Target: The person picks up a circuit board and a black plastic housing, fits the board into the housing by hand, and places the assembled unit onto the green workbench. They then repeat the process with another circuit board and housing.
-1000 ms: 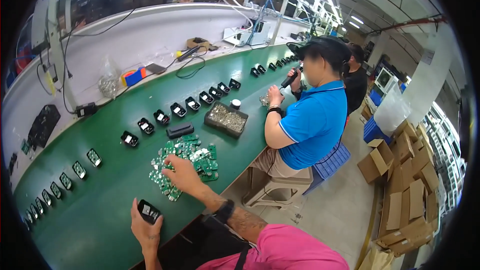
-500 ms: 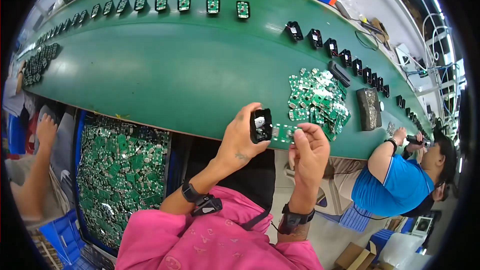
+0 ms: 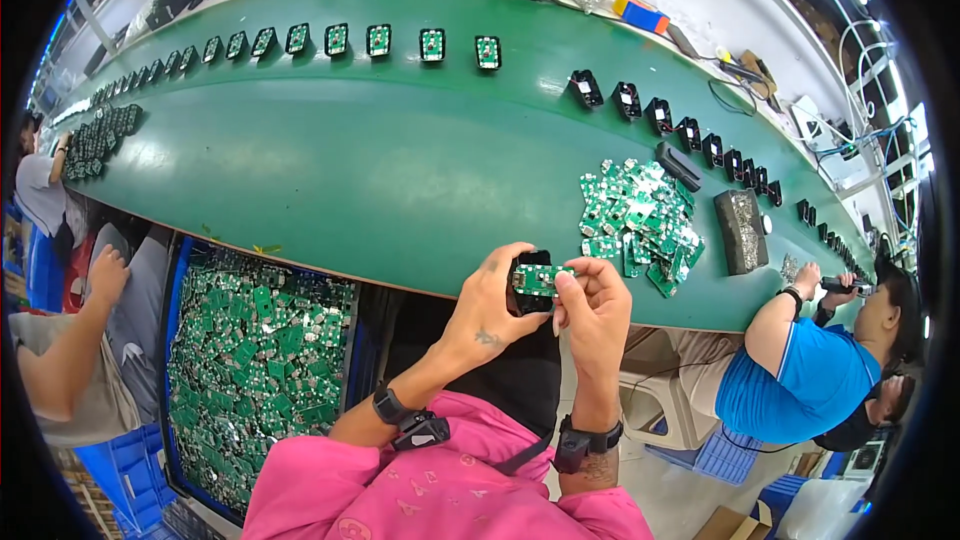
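Observation:
My left hand (image 3: 488, 302) is wrapped round a small black plastic housing (image 3: 532, 258), its open side facing up. Between thumb and fingers, my right hand (image 3: 594, 306) pinches one end of a green circuit board (image 3: 541, 280). The board lies across the housing's opening and covers most of its inside; whether it is seated cannot be made out. Just beyond my right hand, on the green table, is a loose pile of green circuit boards (image 3: 640, 220).
A row of housings with boards (image 3: 432, 45) runs along the far left; housings without boards (image 3: 627, 100) line the right. A dark block (image 3: 740, 232) stands beside the pile. A blue crate (image 3: 260, 360) full of boards is at lower left. A co-worker in blue (image 3: 790, 380) sits at right.
My right hand has moved left, bringing the circuit board from beside the housing to over its opening. The view has shifted slightly, so the table appears lower.

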### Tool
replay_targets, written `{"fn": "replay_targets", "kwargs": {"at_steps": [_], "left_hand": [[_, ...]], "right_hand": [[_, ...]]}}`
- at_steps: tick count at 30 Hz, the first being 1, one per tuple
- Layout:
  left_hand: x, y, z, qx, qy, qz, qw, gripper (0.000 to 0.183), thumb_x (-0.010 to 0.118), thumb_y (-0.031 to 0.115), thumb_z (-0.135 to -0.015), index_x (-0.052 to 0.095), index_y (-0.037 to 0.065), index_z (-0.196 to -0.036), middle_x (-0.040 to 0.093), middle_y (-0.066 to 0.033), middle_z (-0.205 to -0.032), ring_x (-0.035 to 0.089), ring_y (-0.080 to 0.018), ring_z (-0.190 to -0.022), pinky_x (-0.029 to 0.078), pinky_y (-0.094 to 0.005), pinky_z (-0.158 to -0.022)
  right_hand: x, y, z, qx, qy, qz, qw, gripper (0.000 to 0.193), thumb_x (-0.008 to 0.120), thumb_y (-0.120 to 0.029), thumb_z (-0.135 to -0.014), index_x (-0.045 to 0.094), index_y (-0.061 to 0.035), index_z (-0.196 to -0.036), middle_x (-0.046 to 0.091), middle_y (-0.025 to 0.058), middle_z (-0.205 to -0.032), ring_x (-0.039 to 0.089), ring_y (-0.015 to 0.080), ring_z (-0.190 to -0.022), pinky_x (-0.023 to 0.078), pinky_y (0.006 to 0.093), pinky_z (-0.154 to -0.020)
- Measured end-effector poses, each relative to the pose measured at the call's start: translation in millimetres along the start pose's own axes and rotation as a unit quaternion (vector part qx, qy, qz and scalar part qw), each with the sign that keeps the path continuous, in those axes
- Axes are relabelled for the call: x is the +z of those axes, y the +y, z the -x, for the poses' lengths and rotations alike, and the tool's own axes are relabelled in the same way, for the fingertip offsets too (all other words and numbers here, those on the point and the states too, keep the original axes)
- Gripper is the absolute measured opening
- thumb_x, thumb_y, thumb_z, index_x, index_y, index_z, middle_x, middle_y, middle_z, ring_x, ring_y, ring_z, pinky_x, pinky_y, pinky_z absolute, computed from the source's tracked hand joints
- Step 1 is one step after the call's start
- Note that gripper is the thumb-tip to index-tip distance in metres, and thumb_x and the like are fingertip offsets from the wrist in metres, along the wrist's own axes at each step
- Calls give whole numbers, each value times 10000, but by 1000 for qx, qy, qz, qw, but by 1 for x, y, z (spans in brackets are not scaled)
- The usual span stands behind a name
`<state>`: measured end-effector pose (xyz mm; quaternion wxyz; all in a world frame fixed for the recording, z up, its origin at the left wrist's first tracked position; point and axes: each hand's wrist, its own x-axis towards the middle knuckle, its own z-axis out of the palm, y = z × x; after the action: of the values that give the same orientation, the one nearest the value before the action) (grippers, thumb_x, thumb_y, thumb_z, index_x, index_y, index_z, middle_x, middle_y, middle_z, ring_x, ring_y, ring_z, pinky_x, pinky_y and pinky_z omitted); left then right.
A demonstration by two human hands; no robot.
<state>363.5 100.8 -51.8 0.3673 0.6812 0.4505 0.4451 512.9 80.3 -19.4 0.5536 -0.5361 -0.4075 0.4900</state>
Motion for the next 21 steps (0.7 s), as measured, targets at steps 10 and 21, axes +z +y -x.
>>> {"fn": "replay_targets", "kwargs": {"at_steps": [10,21], "left_hand": [[2,4,-4,-7,-28,36,999,722,845,117,-672,518,20,-1308,630,-109,-1073,643,-144,-768,543,-281,-670],[1,4,-5,-122,-131,238,955,780,820,2,-713,441,44,-1393,590,-82,-1165,641,-122,-921,558,-277,-759]], "right_hand": [[-8,7,-3,-28,50,-13,998,148,651,-74,-951,584,20,-1044,590,8,-704,524,52,-533,387,197,-449],[-22,24,0,-73,11,119,990,160,672,-71,-941,592,-6,-1063,554,-43,-673,450,-6,-563,288,172,-468]]}}
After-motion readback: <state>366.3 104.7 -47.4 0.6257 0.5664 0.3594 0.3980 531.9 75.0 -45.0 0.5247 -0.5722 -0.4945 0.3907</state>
